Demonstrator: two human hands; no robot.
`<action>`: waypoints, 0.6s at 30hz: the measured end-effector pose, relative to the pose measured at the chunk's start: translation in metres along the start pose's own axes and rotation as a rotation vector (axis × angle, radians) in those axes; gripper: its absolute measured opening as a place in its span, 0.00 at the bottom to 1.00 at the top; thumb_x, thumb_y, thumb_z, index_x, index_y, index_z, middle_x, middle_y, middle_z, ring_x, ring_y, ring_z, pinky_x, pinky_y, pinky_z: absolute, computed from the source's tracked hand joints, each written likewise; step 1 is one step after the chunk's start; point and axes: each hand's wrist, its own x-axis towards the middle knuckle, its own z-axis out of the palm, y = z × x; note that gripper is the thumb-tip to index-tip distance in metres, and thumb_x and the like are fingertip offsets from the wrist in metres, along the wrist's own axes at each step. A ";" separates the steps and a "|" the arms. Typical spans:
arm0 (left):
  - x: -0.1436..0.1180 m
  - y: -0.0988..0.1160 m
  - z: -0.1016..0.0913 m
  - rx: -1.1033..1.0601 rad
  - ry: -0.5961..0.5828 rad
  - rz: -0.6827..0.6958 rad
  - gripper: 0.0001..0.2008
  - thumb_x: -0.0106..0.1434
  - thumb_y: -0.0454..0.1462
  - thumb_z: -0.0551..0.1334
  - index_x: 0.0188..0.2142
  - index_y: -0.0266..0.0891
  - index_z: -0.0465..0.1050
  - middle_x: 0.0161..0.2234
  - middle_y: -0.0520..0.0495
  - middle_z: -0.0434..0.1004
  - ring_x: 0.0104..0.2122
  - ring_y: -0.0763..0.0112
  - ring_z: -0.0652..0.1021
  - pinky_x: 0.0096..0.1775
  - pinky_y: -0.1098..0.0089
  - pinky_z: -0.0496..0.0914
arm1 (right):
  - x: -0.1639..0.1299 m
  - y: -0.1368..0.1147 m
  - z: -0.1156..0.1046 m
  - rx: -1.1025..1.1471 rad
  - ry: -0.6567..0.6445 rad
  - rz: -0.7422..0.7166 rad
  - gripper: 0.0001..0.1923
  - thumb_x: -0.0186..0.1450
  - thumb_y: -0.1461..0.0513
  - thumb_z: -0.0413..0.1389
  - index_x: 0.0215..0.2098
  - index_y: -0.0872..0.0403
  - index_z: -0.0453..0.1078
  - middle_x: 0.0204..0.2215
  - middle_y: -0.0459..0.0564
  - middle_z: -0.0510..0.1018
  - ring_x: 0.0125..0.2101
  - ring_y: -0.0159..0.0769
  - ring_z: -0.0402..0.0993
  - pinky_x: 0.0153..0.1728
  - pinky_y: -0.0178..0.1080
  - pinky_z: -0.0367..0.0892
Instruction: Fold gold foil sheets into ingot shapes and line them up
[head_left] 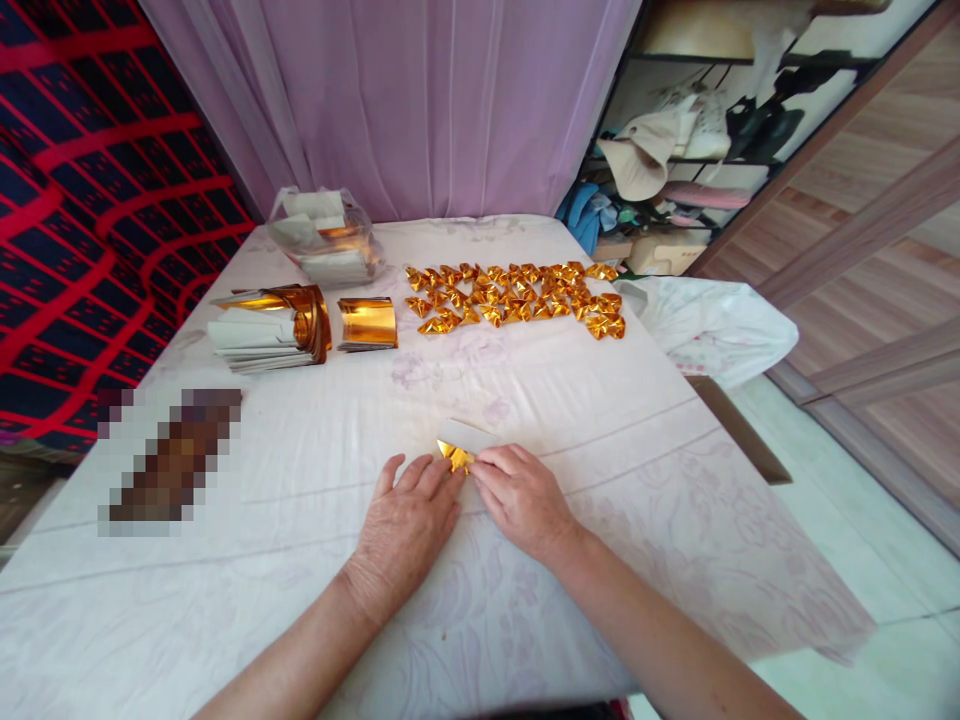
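Note:
Both my hands rest on a white cloth-covered table [300,560], pressing a small sheet of gold foil paper [459,447] whose white back shows. My left hand [409,525] lies flat with its fingertips at the paper's left edge. My right hand [520,495] pinches the folded gold corner from the right. Farther back lie several folded gold paper pieces [517,295] in rows. At the back left sit a stack of gold foil sheets [266,325] and a smaller curled gold sheet [367,323].
A clear plastic bag [326,240] of paper stands at the back left by a lilac curtain [405,100]. A blurred dark object [172,460] lies on the left. A white bag [712,325] hangs off the table's right edge; cluttered shelves [675,150] stand beyond.

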 end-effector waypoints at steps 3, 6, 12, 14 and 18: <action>0.002 -0.007 0.000 -0.073 -0.025 0.010 0.16 0.66 0.37 0.58 0.53 0.45 0.71 0.51 0.48 0.77 0.50 0.61 0.74 0.54 0.53 0.61 | 0.000 -0.002 0.000 -0.033 -0.040 -0.012 0.12 0.69 0.66 0.49 0.39 0.52 0.75 0.36 0.51 0.78 0.38 0.37 0.71 0.42 0.39 0.67; 0.005 -0.017 -0.003 -0.163 -0.045 0.017 0.14 0.67 0.36 0.58 0.51 0.47 0.73 0.48 0.50 0.78 0.49 0.63 0.75 0.54 0.55 0.61 | -0.001 -0.002 0.001 -0.076 -0.043 -0.004 0.12 0.69 0.66 0.50 0.40 0.52 0.75 0.36 0.51 0.78 0.37 0.37 0.70 0.41 0.39 0.66; 0.015 -0.037 -0.006 -0.304 -0.089 0.061 0.12 0.69 0.36 0.55 0.47 0.46 0.75 0.44 0.49 0.81 0.46 0.66 0.76 0.49 0.60 0.64 | -0.004 -0.004 0.001 -0.148 -0.013 -0.005 0.10 0.67 0.66 0.53 0.42 0.51 0.75 0.37 0.50 0.78 0.37 0.37 0.70 0.38 0.40 0.64; 0.017 -0.040 -0.006 -0.321 -0.088 0.063 0.13 0.69 0.35 0.54 0.48 0.46 0.75 0.43 0.49 0.81 0.45 0.66 0.76 0.49 0.61 0.64 | -0.005 -0.005 0.002 -0.176 -0.016 -0.005 0.11 0.68 0.66 0.53 0.43 0.50 0.75 0.38 0.50 0.78 0.37 0.37 0.69 0.38 0.40 0.64; 0.020 -0.042 -0.003 -0.307 -0.069 0.083 0.13 0.68 0.35 0.56 0.47 0.47 0.76 0.46 0.48 0.80 0.47 0.65 0.75 0.49 0.61 0.65 | -0.008 -0.007 0.003 -0.228 -0.025 -0.023 0.13 0.67 0.65 0.54 0.48 0.47 0.74 0.41 0.50 0.77 0.37 0.38 0.69 0.36 0.40 0.63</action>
